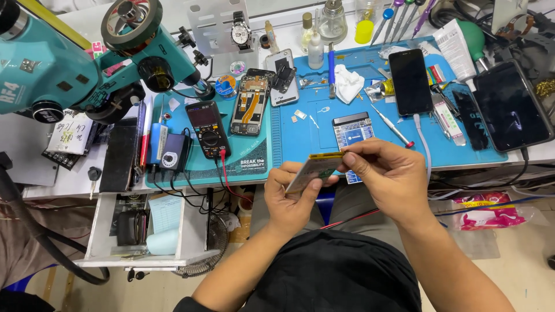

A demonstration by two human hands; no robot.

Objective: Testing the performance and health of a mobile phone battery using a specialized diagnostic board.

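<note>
Held up in front of the blue work mat (312, 144), just off its near edge: a thin flat battery pack (312, 171) with a yellow top strip, pinched between thumb and fingers of the left hand (295, 199), tilted as if for inspection, while the right hand (388, 176) closes its fingertips (350, 160) on the upper edge. On the mat behind, within easy reach: multimeter (209, 128), opened phone (251, 103), dark phone (410, 81), screwdriver (393, 128). Farther left, swung aside: teal microscope (87, 58).

Relative to the blue mat (324, 124): multimeter with dark rectangular screen (203, 116) lying at its left; black phone screen (410, 81) resting on it; dark tablet screen (509, 106) lying at its right; pink-and-yellow package (485, 211) sitting below it.
</note>
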